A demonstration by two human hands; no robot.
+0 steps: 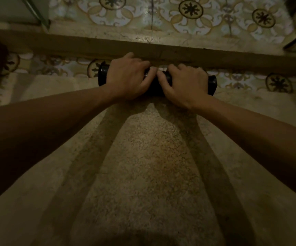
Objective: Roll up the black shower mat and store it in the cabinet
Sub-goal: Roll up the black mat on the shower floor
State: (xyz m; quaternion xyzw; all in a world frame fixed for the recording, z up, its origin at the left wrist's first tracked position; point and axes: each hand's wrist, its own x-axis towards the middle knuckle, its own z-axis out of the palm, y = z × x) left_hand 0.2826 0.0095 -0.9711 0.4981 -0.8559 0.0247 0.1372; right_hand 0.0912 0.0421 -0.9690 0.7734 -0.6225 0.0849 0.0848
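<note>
I see black shower mat (pixel 158 84) rolled, smooth, glossy like rubber or plastic. Floor (pixel 147 166) rough, speckled, matt stone. Step (pixel 90 45) dull, worn, matt. Patterned tiles (pixel 188 15) beyond smooth, slight sheen.

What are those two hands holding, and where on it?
A rolled-up black mat lying on the floor. The left hand and the right hand grip its middle side by side, leaving both ends showing.
</note>
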